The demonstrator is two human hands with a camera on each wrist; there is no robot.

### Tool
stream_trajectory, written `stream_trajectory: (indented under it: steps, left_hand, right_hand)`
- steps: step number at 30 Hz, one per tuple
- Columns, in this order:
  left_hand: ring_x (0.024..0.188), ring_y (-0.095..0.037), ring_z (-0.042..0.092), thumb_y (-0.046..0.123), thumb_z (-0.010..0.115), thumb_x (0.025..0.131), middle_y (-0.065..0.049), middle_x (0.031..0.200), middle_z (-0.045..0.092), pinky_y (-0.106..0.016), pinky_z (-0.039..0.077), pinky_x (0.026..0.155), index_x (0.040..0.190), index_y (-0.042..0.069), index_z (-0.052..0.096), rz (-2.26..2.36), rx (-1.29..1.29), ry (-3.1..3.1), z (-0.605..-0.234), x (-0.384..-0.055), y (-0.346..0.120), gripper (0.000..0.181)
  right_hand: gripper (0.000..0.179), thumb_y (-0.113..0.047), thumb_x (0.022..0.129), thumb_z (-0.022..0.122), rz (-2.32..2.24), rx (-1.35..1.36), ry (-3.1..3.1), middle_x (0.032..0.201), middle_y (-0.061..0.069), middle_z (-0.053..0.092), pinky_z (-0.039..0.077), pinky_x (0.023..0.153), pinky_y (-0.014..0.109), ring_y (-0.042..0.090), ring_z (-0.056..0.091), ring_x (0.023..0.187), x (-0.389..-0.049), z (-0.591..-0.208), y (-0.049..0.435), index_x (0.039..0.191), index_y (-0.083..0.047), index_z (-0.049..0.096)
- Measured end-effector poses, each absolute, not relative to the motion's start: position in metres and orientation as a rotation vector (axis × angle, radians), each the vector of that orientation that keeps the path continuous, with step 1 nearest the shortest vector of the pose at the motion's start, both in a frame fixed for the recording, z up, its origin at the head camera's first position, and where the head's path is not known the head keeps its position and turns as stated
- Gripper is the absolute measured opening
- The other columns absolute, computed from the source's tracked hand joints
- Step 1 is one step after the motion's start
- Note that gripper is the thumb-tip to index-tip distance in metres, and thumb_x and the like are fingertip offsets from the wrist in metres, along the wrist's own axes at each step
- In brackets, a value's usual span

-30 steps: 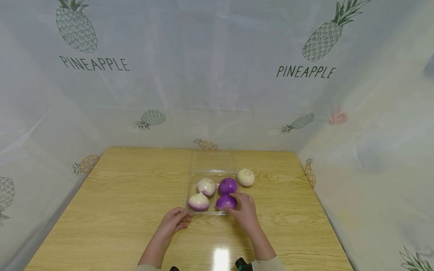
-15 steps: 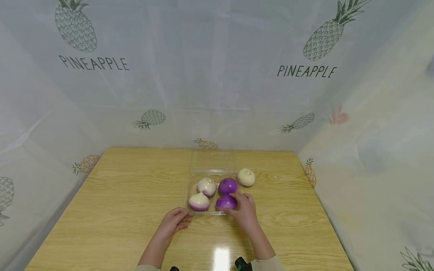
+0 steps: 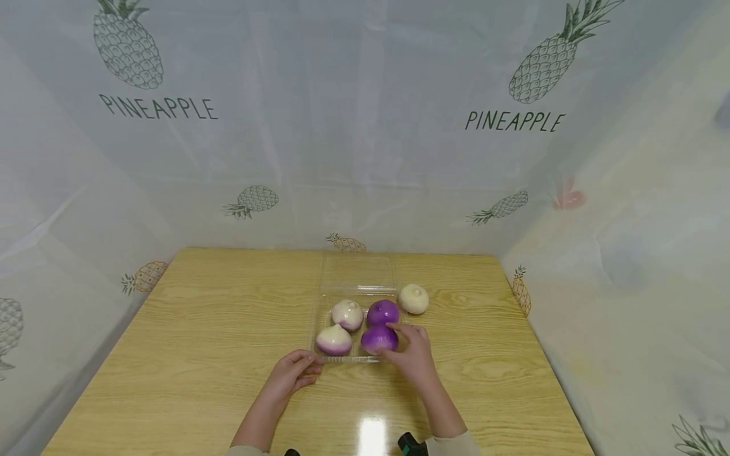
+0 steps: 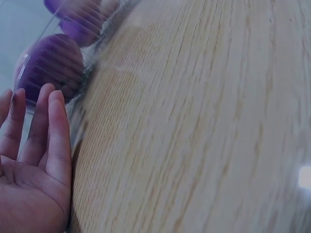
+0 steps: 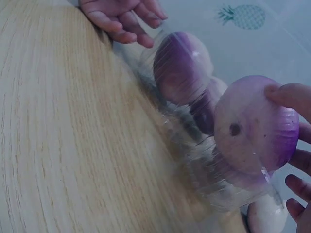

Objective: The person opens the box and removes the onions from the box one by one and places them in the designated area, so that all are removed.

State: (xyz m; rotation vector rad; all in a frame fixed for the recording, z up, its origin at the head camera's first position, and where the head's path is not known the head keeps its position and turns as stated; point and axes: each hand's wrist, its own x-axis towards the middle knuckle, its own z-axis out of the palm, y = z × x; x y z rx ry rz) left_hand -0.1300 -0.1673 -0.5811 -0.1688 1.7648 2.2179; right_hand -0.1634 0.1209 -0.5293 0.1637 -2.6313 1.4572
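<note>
My right hand point(image 3: 415, 359) holds a purple onion point(image 3: 379, 340) between thumb and fingers at the front right of a clear plastic clamshell box point(image 3: 356, 359). In the right wrist view this onion point(image 5: 252, 128) shows a dark spot on its pale underside and overlaps the box rim. My left hand point(image 3: 291, 375) pinches the box's front left corner with thumb and index finger, the other fingers loosely extended point(image 4: 58, 121). Inside the box are two white-and-purple onions on the left, front point(image 3: 334, 341) and back point(image 3: 347, 315), and another purple onion point(image 3: 383, 313) at back right.
A plain white onion point(image 3: 413, 299) sits on the wooden table point(image 3: 239, 304), just right of the box. The box's transparent lid point(image 3: 358, 271) lies open toward the back. A pineapple-print sheet point(image 3: 365, 145) surrounds the table's back and sides.
The front purple onion has shifted slightly left and turned a little in my right hand. My left hand stays at the box corner.
</note>
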Motion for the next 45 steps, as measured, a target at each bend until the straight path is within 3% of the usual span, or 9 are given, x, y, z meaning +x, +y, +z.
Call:
stream_trajectory:
  steps: [8, 14, 19, 25, 33, 45]
  left_hand:
    - [0.091, -0.019, 0.063, 0.015, 0.058, 0.099, -0.012, 0.104, 0.069, -0.029, 0.056, 0.077, 0.101, 0.002, 0.066, 2.210, -0.180, 1.763, -0.580, -0.130, -0.168, 0.016]
    - [0.093, -0.020, 0.063, 0.017, 0.059, 0.099, -0.013, 0.106, 0.068, -0.030, 0.056, 0.078, 0.105, -0.001, 0.064, 2.206, -0.175, 1.775, -0.579, -0.128, -0.167, 0.019]
    - [0.095, -0.021, 0.063, 0.018, 0.058, 0.099, -0.014, 0.108, 0.067, -0.030, 0.056, 0.080, 0.107, -0.002, 0.063, 2.204, -0.156, 1.778, -0.578, -0.126, -0.168, 0.022]
    - [0.095, -0.021, 0.063, 0.018, 0.059, 0.099, -0.013, 0.107, 0.067, -0.030, 0.056, 0.080, 0.106, 0.000, 0.064, 2.202, -0.160, 1.780, -0.580, -0.127, -0.168, 0.020]
    - [0.094, -0.020, 0.063, 0.018, 0.058, 0.099, -0.013, 0.106, 0.067, -0.029, 0.056, 0.079, 0.106, -0.001, 0.064, 2.199, -0.147, 1.801, -0.582, -0.128, -0.168, 0.021]
    - [0.093, -0.019, 0.063, 0.018, 0.058, 0.099, -0.012, 0.105, 0.067, -0.029, 0.056, 0.078, 0.105, 0.001, 0.064, 2.204, -0.134, 1.789, -0.583, -0.129, -0.169, 0.019]
  right_hand:
    - [0.052, -0.017, 0.069, 0.089, 1.612, 0.079, -2.554, 0.120, 0.008, 0.060, 0.037, 0.100, 0.059, 0.028, 0.045, 0.117, -0.157, -0.515, 0.134, 0.117, -0.014, 0.070]
    - [0.051, -0.014, 0.069, 0.089, 1.611, 0.062, -2.473, 0.118, 0.008, 0.061, 0.036, 0.099, 0.059, 0.026, 0.044, 0.115, -0.157, -0.514, 0.149, 0.117, -0.014, 0.070]
    - [0.049, -0.012, 0.072, 0.086, 1.561, 0.027, -2.456, 0.117, 0.012, 0.060, 0.037, 0.096, 0.059, 0.032, 0.045, 0.112, -0.159, -0.516, 0.164, 0.118, -0.010, 0.069]
    - [0.050, -0.011, 0.073, 0.085, 1.506, -0.024, -2.448, 0.117, 0.016, 0.062, 0.037, 0.091, 0.053, 0.038, 0.047, 0.107, -0.163, -0.518, 0.179, 0.120, -0.005, 0.067]
    - [0.050, -0.008, 0.076, 0.083, 1.491, -0.140, -2.472, 0.118, 0.019, 0.061, 0.037, 0.087, 0.043, 0.033, 0.047, 0.103, -0.169, -0.526, 0.196, 0.123, -0.003, 0.065]
    - [0.052, -0.015, 0.081, 0.080, 1.461, -0.250, -2.528, 0.120, 0.023, 0.056, 0.037, 0.082, 0.041, 0.032, 0.044, 0.102, -0.187, -0.541, 0.222, 0.128, 0.000, 0.061]
